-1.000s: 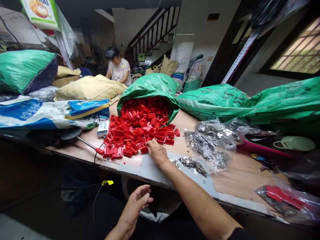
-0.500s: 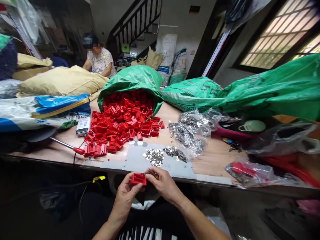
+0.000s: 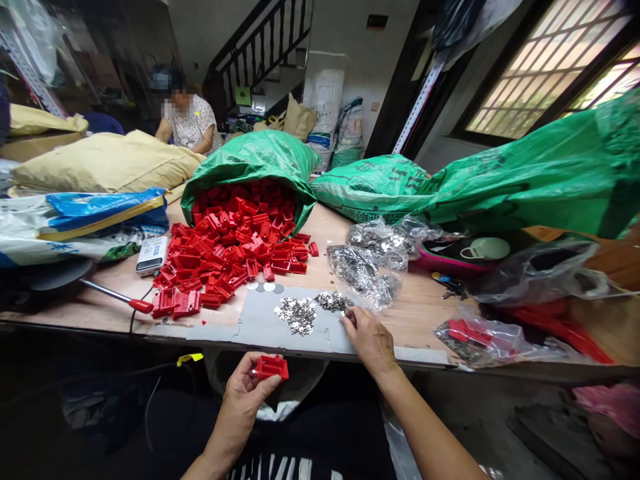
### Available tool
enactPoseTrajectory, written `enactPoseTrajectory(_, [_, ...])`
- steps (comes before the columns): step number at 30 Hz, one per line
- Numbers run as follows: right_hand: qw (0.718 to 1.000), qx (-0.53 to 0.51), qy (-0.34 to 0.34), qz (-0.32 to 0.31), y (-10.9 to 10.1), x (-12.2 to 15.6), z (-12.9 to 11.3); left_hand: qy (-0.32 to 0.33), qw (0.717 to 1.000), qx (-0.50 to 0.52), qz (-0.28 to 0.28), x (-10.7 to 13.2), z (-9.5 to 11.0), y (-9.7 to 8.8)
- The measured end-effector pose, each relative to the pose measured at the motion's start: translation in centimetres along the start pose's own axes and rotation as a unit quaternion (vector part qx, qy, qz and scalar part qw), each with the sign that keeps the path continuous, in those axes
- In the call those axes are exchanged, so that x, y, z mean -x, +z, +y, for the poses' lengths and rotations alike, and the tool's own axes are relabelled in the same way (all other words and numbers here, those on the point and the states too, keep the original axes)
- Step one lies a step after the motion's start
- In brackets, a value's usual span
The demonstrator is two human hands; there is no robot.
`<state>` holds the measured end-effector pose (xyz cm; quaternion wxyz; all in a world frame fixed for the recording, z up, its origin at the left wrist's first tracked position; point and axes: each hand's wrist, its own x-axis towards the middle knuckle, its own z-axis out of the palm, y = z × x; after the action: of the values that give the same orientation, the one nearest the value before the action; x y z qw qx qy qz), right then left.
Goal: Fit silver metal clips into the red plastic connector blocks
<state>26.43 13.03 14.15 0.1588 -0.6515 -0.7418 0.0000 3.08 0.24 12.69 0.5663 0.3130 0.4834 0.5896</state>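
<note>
My left hand (image 3: 245,393) holds a small red plastic part (image 3: 271,367) below the table's front edge, fingers closed round it. My right hand (image 3: 369,340) rests on the grey sheet (image 3: 260,323) at the table's front, its fingertips pinched at a small heap of shiny metal pieces (image 3: 333,302); what they hold is too small to see. A second heap of metal pieces (image 3: 296,315) lies just left of it. A large pile of red plastic parts (image 3: 227,257) spills from an open green sack (image 3: 255,160) onto the wooden table (image 3: 425,310).
Clear bags of metal pieces (image 3: 373,260) lie right of the pile. More green sacks (image 3: 500,180) fill the back right. A screwdriver with a red handle (image 3: 117,298), a white box (image 3: 151,255) and blue-white bags (image 3: 75,223) lie left. Another person (image 3: 185,123) sits far back.
My right hand took a red part from the pile and passed it to my left hand. It has since left that part and reached forward to the metal pieces.
</note>
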Motion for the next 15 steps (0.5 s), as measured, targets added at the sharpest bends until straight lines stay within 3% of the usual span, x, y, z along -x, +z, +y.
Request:
enactPoseTrajectory(9, [1.0,-0.006,-0.021,0.008,-0.3,0.1,-0.5,0.01,0.999,0.036,0.028,-0.4,0.5,0.0])
enactPoseTrajectory(12, [0.998,-0.058,-0.028,0.022,-0.7,0.2,-0.5,0.026,0.998,0.037,0.034,-0.6,0.6,0.2])
enactPoseTrajectory(15, [0.983,-0.177,-0.042,-0.012,-1.2,0.5,-1.2,0.04,0.998,0.032,0.041,-0.7,0.9,0.5])
